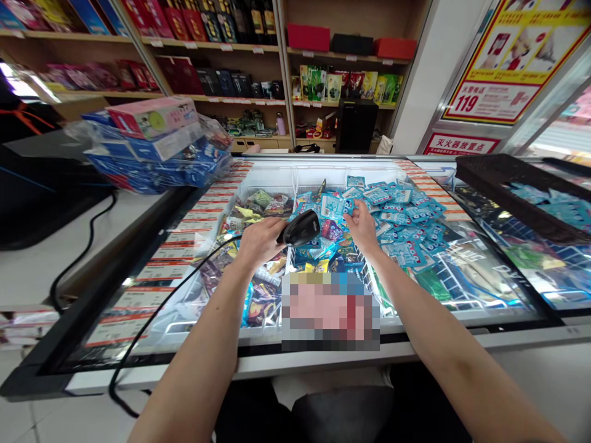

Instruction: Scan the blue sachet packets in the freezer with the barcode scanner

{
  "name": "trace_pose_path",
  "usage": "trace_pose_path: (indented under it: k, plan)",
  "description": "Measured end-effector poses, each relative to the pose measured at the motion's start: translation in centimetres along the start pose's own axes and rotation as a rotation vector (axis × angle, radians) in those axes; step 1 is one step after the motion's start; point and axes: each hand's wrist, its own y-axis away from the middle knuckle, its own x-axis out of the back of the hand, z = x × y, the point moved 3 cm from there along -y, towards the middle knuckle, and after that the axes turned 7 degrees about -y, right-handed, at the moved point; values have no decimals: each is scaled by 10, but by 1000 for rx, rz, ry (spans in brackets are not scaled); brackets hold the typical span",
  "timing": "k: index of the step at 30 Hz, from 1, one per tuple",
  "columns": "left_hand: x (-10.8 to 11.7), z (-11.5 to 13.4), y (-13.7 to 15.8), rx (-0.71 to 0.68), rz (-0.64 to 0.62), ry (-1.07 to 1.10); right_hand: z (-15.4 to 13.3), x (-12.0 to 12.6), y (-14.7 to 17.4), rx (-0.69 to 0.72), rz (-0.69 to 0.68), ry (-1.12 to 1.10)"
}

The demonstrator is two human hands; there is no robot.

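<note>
My left hand is wrapped round a black barcode scanner, its head tilted to the right and its cord trailing down to the left. In my right hand a light-blue packet is pinched at its right edge, close in front of the scanner. To the right of that hand, a heap of similar blue packets lies on the glass top of the chest freezer. Beneath the scanner, mixed ice-cream packs show through the glass in wire baskets.
A bundle of plastic-wrapped boxes stands on the left end of the freezer. Price labels line the glass. A dark tray with more blue packets sits at right. Stocked shelves rise behind. A pixelated patch covers the front middle.
</note>
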Motion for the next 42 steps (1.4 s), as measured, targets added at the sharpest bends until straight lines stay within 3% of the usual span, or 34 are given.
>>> trace_pose_path:
  k: [12,19,30,35,42]
  plan:
    - [-1,-2,1,41,9,10,-12,5,1,-29,30,-121]
    - [-5,-12,5,135,29,30,-11,28,-8,-108,209,-295]
    - [-7,-20,7,197,20,5,11,42,-20,-45,352,-141]
    - [-8,-25,9,254,28,-11,-1,38,-16,34,252,5]
    - [-6,-29,10,307,48,-21,-27,10,-1,244,-122,243]
